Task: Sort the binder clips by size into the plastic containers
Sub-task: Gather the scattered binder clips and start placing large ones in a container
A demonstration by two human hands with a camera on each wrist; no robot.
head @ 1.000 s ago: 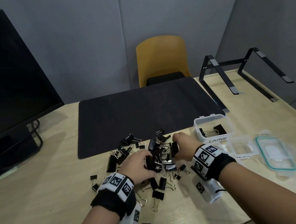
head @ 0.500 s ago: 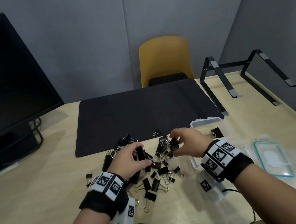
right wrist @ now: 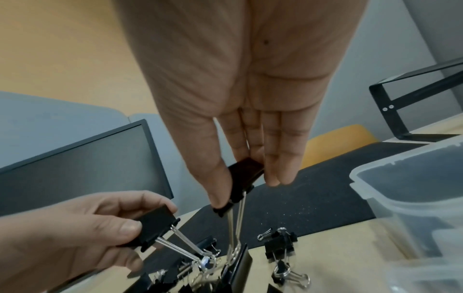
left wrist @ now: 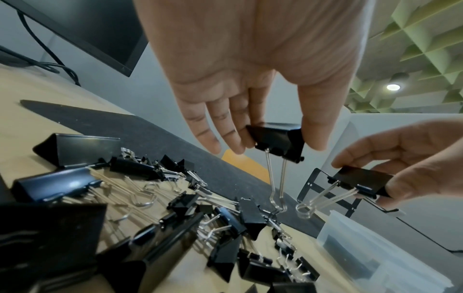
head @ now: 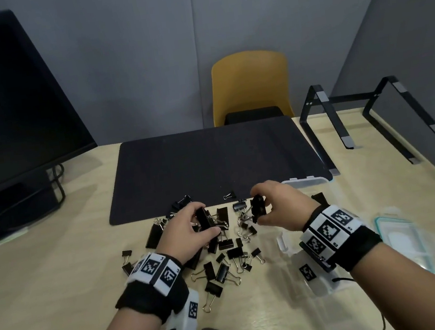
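Both hands have come up off the pile since a second ago, each lifting out a big clip. The left hand (head: 185, 231) pinches a large clip (left wrist: 278, 139) between thumb and fingers, its wire handles hanging down toward the pile (head: 221, 247). The right hand (head: 279, 202) pinches a second clip (head: 258, 208) the same way, handles dangling, just right of the first; the two clips sit apart with a small gap between them. The pile lies spread on the worktop (head: 46, 284) right under both hands, along the near edge of the dark mat (head: 210, 160). A clear container (right wrist: 411, 198) stands just right of the pile, beside the right hand. A lid (head: 403, 240) with a teal rim lies further right of the pile.
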